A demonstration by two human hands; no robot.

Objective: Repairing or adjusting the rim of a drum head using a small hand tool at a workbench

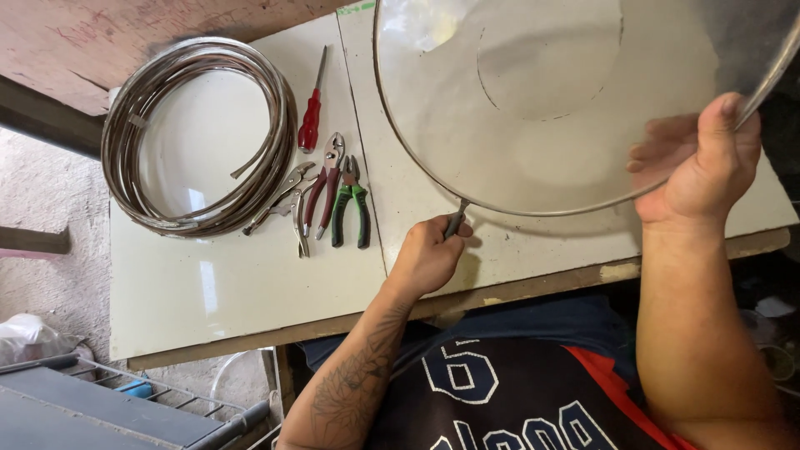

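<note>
A large round clear disc (533,92) with a thin metal rim is held tilted above the white tabletop (250,283). My right hand (696,162) grips its right edge, thumb on top and fingers showing through the clear sheet. My left hand (429,254) is closed around a small tool (457,218) whose tip meets the rim at the disc's lower edge. The tool's kind is hidden by my fingers.
A coil of flat metal strip (196,137) lies on the left of the table. Beside it lie a red-handled screwdriver (312,112), red-handled pliers (325,179), green-handled pliers (350,208) and bare-metal pliers (283,196). A wire rack (142,392) stands at the lower left.
</note>
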